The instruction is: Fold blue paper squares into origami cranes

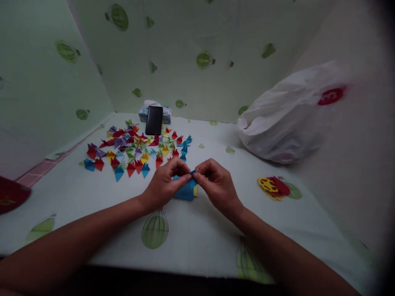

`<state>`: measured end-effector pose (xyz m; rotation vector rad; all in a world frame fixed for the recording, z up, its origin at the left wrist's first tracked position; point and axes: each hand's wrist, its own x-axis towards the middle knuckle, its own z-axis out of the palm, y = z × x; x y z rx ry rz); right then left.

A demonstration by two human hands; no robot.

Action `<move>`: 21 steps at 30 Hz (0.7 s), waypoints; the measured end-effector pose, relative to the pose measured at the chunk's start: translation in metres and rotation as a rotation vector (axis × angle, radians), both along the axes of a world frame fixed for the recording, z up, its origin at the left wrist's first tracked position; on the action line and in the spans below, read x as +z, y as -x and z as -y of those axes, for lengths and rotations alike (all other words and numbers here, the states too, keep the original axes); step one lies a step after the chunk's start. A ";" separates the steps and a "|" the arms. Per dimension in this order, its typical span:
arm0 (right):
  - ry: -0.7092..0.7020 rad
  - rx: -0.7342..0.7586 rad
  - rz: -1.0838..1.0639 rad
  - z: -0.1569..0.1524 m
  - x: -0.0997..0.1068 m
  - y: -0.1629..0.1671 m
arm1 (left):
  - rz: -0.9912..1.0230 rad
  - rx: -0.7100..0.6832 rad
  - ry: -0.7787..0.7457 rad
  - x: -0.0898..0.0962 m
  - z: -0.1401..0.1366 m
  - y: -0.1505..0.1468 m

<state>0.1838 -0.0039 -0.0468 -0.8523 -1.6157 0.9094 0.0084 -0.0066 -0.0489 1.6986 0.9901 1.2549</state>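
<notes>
Between my fingertips is a small piece of folded blue paper (193,173), held above the table. My left hand (166,181) pinches its left side with thumb and forefinger. On the right side, my right hand (217,183) grips it the same way, and the two thumbs nearly meet. Just below lies a stack of blue paper sheets (185,193), with a yellow edge showing at its right. Fingers hide much of the folded piece, so its exact shape is unclear.
Many folded paper cranes (138,166) in several colours spread over the back left. Behind them a phone (154,120) leans on a tissue box (167,115). A white plastic bag (277,119) stands at the back right, with red and yellow cutouts (273,187) before it. A red object (12,195) sits far left.
</notes>
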 end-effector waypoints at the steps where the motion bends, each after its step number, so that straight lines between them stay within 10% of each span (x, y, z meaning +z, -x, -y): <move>1: 0.000 -0.007 0.011 0.000 0.000 0.000 | 0.026 -0.011 0.028 0.001 0.000 0.000; 21: 0.167 0.058 0.187 -0.009 0.001 -0.007 | -0.206 0.005 0.111 0.009 -0.005 0.005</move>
